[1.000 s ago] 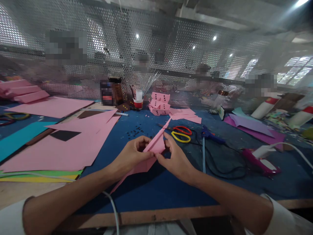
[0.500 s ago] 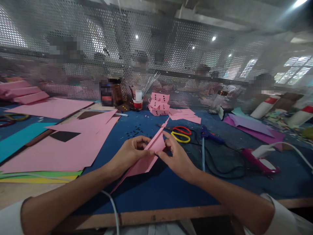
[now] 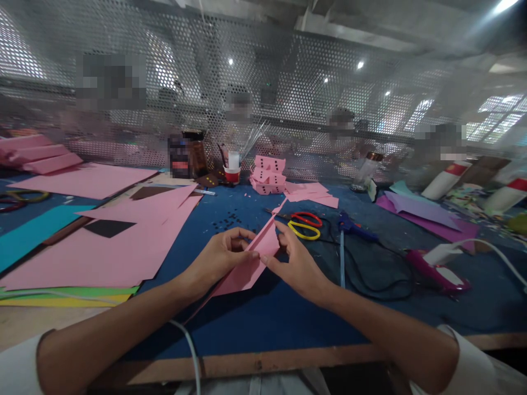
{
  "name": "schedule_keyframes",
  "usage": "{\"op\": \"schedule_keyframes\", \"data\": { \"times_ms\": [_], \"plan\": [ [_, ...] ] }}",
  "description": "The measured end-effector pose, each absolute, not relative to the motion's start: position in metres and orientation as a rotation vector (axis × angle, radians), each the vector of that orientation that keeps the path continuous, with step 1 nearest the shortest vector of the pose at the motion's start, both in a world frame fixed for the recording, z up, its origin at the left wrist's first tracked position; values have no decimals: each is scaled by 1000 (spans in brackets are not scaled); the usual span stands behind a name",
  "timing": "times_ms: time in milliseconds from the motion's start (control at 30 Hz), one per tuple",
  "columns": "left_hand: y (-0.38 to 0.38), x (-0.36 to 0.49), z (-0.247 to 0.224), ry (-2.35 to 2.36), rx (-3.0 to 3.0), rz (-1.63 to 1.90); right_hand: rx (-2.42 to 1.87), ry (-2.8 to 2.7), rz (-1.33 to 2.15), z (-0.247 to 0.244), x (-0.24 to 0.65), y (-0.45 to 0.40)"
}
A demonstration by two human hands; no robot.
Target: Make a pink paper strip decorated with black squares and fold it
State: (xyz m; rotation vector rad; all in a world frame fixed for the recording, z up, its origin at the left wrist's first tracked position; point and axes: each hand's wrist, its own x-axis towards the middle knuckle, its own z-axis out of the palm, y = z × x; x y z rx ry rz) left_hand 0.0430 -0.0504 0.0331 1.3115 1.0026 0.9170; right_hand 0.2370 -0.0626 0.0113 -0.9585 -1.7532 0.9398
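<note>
Between my hands is a folded piece of pink paper [image 3: 242, 272], held tilted above the blue table top. My left hand [image 3: 222, 255] pinches it from the left, thumb on the near face and fingers behind. My right hand [image 3: 294, 258] grips its right edge between thumb and fingers; some fingertips are hidden behind the paper. Just beyond my right hand lie scissors [image 3: 307, 225] with red and yellow handles. A blue glue gun [image 3: 356, 227] with a clear glue stick rests to the right. Small black paper bits [image 3: 227, 220] are scattered behind my left hand.
Large pink sheets [image 3: 135, 247] cover the left side, beside a turquoise sheet [image 3: 37, 230]. Folded pink pieces with black squares [image 3: 268, 175] stand at the back near a red-and-white cup [image 3: 231, 174]. A magenta power strip [image 3: 438, 271] and cables lie right. Perforated metal mesh [image 3: 288, 82] rises behind.
The pink paper has shifted slightly in my fingers, its front face turning a little more toward me. My right thumb has moved slightly. Both hands keep their grip.
</note>
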Motion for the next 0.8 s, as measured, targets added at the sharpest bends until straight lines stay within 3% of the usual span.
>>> {"op": "schedule_keyframes", "data": {
  "times_ms": [800],
  "plan": [
    [-53,42,35,937,1354,887,-1032,-1660,963,13,242,-59]
  ]
}}
